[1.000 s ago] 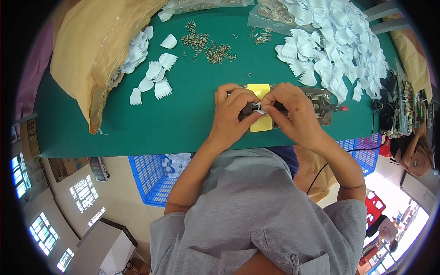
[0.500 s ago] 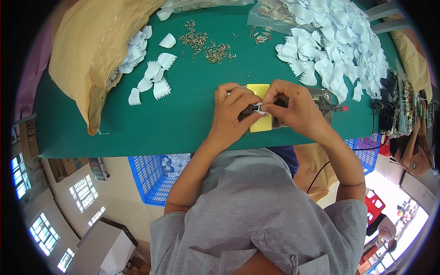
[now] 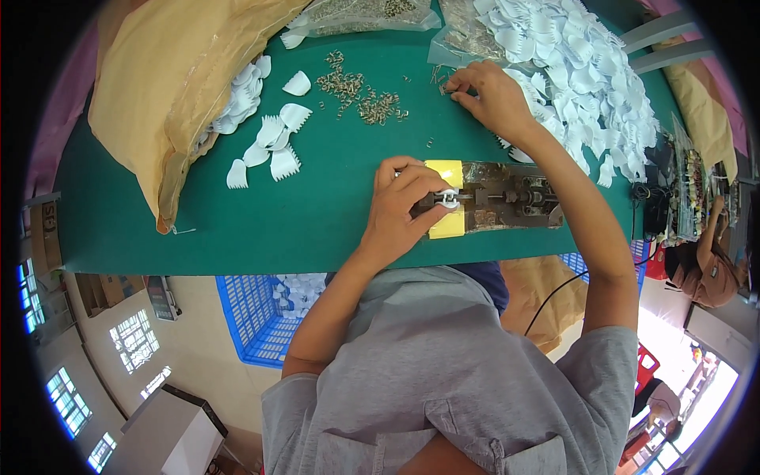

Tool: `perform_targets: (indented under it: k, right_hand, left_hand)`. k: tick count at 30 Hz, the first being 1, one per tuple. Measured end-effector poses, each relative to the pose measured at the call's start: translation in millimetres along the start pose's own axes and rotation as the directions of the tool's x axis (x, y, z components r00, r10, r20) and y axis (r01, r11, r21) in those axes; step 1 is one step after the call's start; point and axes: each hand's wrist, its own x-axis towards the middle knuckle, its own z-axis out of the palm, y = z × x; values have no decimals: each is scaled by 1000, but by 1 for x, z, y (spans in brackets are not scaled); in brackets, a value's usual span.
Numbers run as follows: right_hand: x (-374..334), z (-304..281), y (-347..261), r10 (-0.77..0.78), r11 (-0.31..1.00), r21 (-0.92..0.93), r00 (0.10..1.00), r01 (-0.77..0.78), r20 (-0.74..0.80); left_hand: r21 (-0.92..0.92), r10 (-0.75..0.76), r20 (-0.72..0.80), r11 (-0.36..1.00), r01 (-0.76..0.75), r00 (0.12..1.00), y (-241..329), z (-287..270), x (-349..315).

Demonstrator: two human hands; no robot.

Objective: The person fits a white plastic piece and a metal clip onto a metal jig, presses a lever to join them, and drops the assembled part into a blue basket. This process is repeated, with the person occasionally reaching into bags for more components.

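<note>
My left hand [image 3: 402, 207] pinches a small white plastic claw clip [image 3: 449, 199] between thumb and fingers. It holds the clip at the left end of a dark metal fixture [image 3: 507, 198], beside yellow pads [image 3: 446, 228]. My right hand [image 3: 492, 96] is stretched to the far side of the table, fingers bent together over a few thin metal pins [image 3: 436, 74]. Whatever lies between those fingertips is too small to make out. Small metal springs [image 3: 380, 108] are heaped to the left of the right hand.
White toothed clip halves [image 3: 570, 79] form a big pile at the far right; several more [image 3: 286, 162] lie at left near a brown sack [image 3: 174, 95]. Clear bags [image 3: 364, 17] of metal parts stand at the back. A blue basket [image 3: 245, 317] is below the table edge.
My right hand has left the clip and moved away to the pins at the back, uncovering the fixture. My left hand still holds the clip in place.
</note>
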Motion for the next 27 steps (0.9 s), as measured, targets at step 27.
perform_targets:
  k: [27]
  right_hand:
    - [-123, -42, -91, -92, 979, 176, 994, 102, -61]
  left_hand:
    - [-41, 6, -11, 999, -7, 1000, -3, 1, 1]
